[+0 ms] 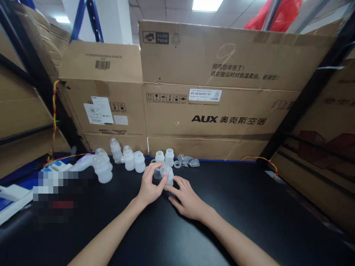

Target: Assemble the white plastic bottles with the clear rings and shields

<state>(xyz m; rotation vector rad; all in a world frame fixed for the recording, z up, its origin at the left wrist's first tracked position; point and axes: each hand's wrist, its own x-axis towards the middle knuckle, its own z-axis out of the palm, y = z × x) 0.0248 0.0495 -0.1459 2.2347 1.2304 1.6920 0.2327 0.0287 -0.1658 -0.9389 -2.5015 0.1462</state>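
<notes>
A small translucent white plastic bottle (170,178) is between my two hands above the black tabletop. Around its top, the thumb and fingers of my left hand (149,186) close on a clear ring-shaped cap (165,169). My right hand (187,197), with a ring on one finger, pinches the bottle's lower side. Just behind, two uncapped bottles (169,157) stand upright. A clear plastic cup-like piece (158,174) lies beside my left fingers, partly hidden. Several clear domed caps and a ring (177,164) are scattered to the right of those bottles.
More bottles stand at the back left, some with domed tops (129,158), one uncapped (139,162), and a larger clustered group (102,168). Cardboard panels (222,129) wall off the back. A white power strip (16,207) lies at left. Black metal posts (280,133) flank the table (249,207).
</notes>
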